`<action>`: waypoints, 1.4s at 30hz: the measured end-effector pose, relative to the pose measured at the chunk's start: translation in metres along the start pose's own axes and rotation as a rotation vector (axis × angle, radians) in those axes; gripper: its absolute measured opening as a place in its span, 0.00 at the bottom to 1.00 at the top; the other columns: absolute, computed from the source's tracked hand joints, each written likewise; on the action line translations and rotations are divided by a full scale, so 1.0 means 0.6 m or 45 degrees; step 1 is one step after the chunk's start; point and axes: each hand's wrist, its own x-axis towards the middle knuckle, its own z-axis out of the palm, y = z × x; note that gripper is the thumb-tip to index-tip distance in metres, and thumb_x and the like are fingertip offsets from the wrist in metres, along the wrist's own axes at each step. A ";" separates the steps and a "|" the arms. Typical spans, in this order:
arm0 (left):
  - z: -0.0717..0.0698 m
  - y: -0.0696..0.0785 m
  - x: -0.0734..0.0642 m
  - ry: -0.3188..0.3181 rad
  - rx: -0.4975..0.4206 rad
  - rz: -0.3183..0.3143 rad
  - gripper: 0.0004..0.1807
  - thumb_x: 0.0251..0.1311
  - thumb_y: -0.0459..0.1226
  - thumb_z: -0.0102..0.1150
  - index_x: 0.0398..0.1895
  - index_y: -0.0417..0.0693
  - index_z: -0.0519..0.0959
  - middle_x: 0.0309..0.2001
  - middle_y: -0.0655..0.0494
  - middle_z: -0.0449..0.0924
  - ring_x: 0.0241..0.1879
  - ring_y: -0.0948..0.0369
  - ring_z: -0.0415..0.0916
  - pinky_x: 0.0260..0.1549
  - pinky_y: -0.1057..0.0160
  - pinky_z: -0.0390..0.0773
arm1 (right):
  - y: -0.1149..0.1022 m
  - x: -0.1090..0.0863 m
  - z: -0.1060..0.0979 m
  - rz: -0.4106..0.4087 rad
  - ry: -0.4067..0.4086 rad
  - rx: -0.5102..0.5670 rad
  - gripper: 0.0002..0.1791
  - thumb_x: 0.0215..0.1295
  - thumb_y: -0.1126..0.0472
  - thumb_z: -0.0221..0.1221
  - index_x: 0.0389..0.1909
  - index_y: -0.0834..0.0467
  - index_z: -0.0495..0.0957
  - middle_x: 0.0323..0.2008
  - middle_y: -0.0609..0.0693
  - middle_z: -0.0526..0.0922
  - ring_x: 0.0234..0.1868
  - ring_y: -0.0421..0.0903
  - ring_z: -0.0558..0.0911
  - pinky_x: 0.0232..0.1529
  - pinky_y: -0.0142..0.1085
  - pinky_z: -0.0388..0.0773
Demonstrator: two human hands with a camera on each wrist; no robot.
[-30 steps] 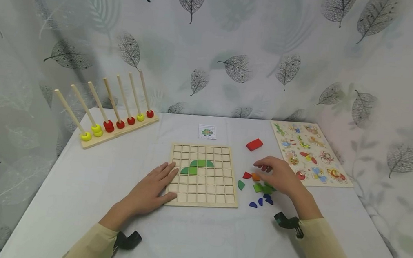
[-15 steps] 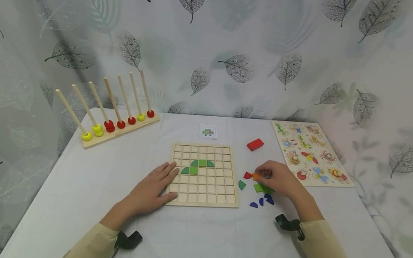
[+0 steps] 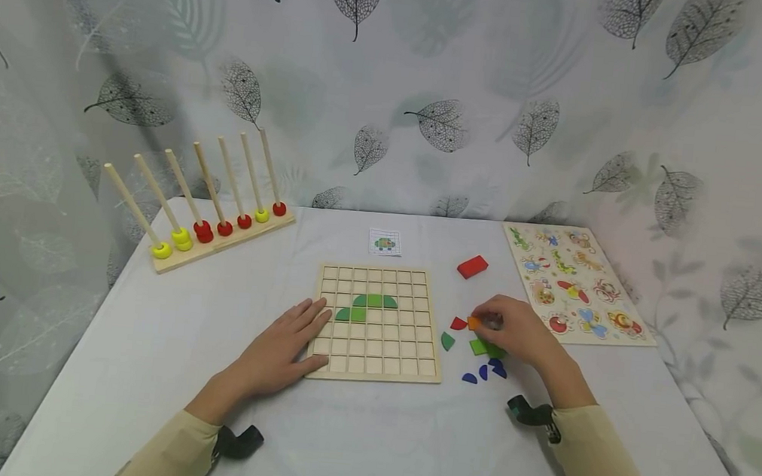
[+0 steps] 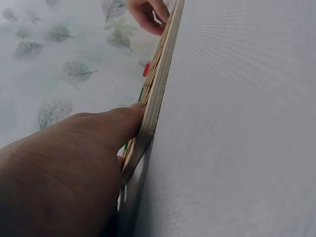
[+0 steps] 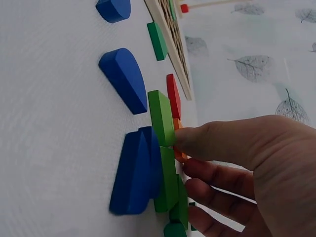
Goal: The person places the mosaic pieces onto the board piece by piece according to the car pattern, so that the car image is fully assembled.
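Observation:
My left hand point(image 3: 279, 350) rests with straight fingers on the left edge of a wooden grid board point(image 3: 378, 347); its thumb point(image 4: 129, 121) presses the rim in the left wrist view. Two light green squares and several dark green rounded pieces sit in the board's upper cells. Right of the board, my right hand point(image 3: 512, 329) pinches an orange block point(image 3: 472, 322) between thumb and fingers, low over the cloth. Beside it lie a red piece point(image 3: 458, 323), a dark green piece point(image 3: 447, 341), light green blocks point(image 5: 161, 118) and several blue pieces point(image 5: 123, 79). The hand partly covers the green ones.
A small pattern card point(image 3: 385, 243) lies behind the board, with a red block point(image 3: 472, 266) to its right. A picture puzzle board point(image 3: 590, 286) is at the back right. A peg stand with red and yellow beads point(image 3: 224, 243) stands at the back left.
My right hand has come down from above the loose pieces, and its fingers have closed on the orange block. The left hand stays on the board.

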 end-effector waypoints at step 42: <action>-0.003 0.001 -0.001 -0.011 0.005 -0.006 0.46 0.78 0.57 0.59 0.87 0.44 0.57 0.87 0.47 0.49 0.86 0.46 0.43 0.82 0.43 0.50 | -0.042 0.015 -0.006 -0.111 0.102 -0.019 0.13 0.67 0.60 0.76 0.51 0.53 0.91 0.44 0.45 0.86 0.48 0.48 0.82 0.53 0.48 0.85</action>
